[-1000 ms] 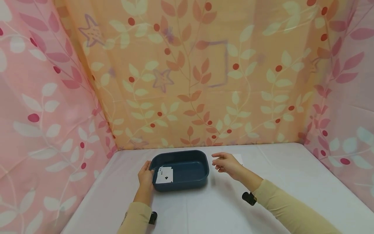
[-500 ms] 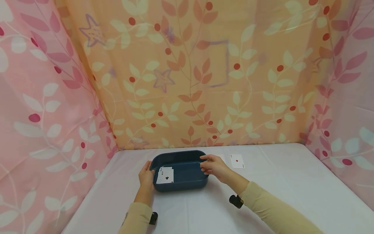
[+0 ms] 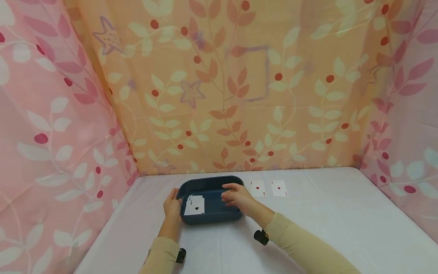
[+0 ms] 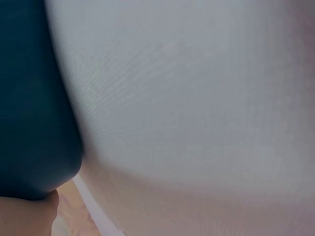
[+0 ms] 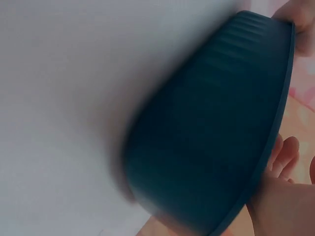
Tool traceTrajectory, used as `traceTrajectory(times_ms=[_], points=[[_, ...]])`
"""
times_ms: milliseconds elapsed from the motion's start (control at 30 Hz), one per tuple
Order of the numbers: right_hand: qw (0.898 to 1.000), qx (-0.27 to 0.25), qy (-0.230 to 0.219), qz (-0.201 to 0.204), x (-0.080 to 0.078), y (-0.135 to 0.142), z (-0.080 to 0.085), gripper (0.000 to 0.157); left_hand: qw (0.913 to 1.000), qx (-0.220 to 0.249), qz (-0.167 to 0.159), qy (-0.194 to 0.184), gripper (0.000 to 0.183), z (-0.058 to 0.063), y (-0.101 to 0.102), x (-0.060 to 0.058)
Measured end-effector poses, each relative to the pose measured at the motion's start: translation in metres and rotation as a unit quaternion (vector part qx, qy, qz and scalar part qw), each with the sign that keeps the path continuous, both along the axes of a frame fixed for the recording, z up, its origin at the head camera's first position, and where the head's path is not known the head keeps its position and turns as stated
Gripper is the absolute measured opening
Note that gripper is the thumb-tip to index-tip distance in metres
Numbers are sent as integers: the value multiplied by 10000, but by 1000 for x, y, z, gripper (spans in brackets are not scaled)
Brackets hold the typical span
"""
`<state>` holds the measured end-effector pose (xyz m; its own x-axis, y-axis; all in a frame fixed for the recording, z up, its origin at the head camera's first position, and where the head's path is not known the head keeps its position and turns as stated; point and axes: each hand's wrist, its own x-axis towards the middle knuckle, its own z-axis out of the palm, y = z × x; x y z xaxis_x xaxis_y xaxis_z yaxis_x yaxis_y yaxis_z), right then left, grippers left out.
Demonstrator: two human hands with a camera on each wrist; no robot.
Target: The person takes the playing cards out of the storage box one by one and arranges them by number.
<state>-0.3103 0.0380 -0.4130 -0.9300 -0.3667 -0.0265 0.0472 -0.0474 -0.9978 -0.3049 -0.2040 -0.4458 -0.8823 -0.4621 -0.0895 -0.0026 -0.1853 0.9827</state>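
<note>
My left hand (image 3: pixel 172 205) grips the left end of a dark blue rectangular plastic basin (image 3: pixel 213 218), thumb at the rim. In the left wrist view part of that hand (image 4: pixel 24 216) shows below the basin's wall (image 4: pixel 34 108). Inside the basin at the left lie overlapping playing cards (image 3: pixel 193 205), a club card on top. My right hand (image 3: pixel 239 198) is over the basin's right end, its fingers loosely extended with nothing in them. In the right wrist view its fingers (image 5: pixel 287 155) show beyond the basin's rim.
Right of the basin, a heart card (image 3: pixel 257 188) and a diamond card (image 3: pixel 280 188) lie face up side by side on the white-covered table (image 3: pixel 325 213). A yellow floral curtain (image 3: pixel 219 95) stands behind, with pink ones at both sides.
My right hand has moved left, from beside the basin to over its right end, uncovering the diamond and heart cards. My left hand has stayed at the basin's left end.
</note>
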Motion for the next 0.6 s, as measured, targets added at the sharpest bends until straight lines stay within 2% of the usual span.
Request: traceTrajectory(times_ms=[233, 433, 500, 600], points=[[9989, 439, -122, -52, -3, -21, -8, 40, 10000, 2, -22, -24, 61, 0, -1, 1], [9978, 527, -388, -56, -12, -35, -15, 44, 10000, 31, -22, -27, 61, 1, 0, 1], [9966, 676, -469, 70, -15, -38, -16, 46, 10000, 39, -25, -25, 61, 1, 0, 0], [9913, 1190, -421, 379, -17, -43, -17, 47, 10000, 34, -17, -32, 61, 0, 0, 0]])
